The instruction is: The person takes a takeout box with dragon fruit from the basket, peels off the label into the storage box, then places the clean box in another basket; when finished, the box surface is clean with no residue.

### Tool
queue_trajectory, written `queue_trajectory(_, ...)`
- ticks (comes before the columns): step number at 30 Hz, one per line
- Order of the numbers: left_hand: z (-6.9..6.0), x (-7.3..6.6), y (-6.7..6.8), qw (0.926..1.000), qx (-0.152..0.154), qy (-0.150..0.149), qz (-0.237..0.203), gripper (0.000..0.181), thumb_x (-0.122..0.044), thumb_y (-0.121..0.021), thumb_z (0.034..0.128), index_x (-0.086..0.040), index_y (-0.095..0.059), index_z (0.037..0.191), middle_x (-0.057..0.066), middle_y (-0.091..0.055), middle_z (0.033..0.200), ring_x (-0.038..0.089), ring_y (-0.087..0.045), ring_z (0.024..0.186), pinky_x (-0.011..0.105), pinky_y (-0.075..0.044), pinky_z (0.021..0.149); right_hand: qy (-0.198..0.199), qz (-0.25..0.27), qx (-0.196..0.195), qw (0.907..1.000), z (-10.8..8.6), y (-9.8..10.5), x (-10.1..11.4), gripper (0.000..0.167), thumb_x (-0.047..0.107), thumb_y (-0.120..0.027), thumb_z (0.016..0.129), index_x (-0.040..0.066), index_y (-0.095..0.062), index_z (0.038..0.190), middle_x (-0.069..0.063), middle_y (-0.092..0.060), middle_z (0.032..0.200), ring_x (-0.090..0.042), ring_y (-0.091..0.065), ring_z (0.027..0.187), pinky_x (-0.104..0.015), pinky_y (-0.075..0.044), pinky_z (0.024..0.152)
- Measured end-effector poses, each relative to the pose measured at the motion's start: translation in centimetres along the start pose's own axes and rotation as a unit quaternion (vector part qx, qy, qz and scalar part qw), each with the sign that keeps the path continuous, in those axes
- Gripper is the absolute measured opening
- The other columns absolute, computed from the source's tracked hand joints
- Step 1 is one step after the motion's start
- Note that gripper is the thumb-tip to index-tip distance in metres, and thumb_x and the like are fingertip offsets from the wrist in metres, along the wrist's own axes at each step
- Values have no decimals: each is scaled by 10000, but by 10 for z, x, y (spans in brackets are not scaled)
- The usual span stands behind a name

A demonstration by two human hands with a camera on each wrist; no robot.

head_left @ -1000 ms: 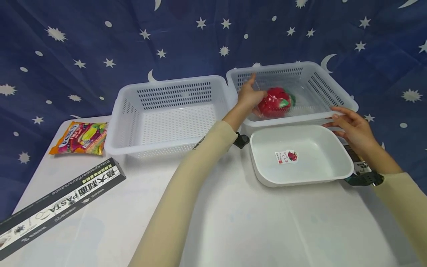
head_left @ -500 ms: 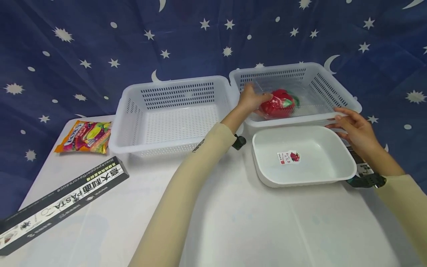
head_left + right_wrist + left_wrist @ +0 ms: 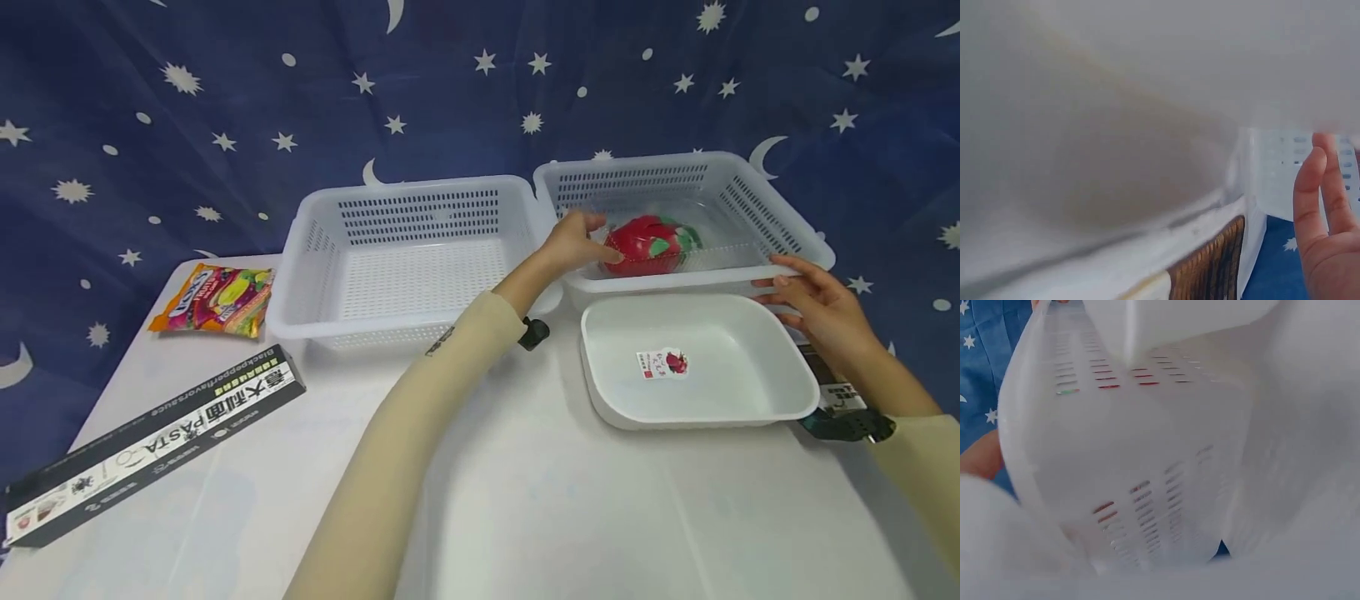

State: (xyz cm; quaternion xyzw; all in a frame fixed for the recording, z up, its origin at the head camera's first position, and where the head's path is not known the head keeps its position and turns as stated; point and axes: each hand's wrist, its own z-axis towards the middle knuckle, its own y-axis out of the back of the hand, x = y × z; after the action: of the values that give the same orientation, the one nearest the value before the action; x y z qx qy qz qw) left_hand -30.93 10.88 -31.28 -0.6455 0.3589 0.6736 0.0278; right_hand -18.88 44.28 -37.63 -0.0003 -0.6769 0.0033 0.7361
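In the head view, a red dragon fruit (image 3: 648, 242) with green tips lies in the right white basket (image 3: 712, 273), with clear plastic around it. My left hand (image 3: 576, 243) reaches over the basket's left side and holds the fruit's left end, thumb over the top; its lower fingers are hidden. My right hand (image 3: 821, 312) touches the basket's near rim at the right corner, fingers fairly straight. The right wrist view shows the right hand (image 3: 1325, 231) upright against the slotted wall. Basket walls (image 3: 1116, 437) fill most of the left wrist view.
A white tub (image 3: 720, 367) with a fruit sticker stands in front of the right basket. Beside it on the left is another white basket (image 3: 412, 279). Farther left lie an orange-and-purple snack bag (image 3: 217, 300) and a long black-and-white pasta box (image 3: 157, 446).
My left hand has come down and toward the basket's near side, and its raised index finger now points right. The dragon fruit sits slightly lower. My right hand stays at the rim.
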Motion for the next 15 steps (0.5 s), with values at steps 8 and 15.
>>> queue_trajectory(8, -25, 7, 5, 9943, 381, -373, -929, 565, -89, -678, 889, 19, -481, 1407, 148, -516, 1424, 240, -504, 1292, 200, -461, 977, 379, -282, 793, 9957, 4, 15, -2, 479, -17, -412, 1022, 89, -366, 1487, 34, -719, 1066, -78, -688, 926, -186, -554, 726)
queue_trajectory(15, -68, -8, 23, 9758, 693, -812, -1910, 335, -110, -585, 976, 8, -581, 1290, 120, -655, 1197, 263, -634, 1115, 320, -546, 890, 1008, -3240, 973, 9356, 4, 16, 13, 635, -77, -494, 969, 157, -305, 1529, 233, -660, 992, 23, -636, 788, -172, -523, 567)
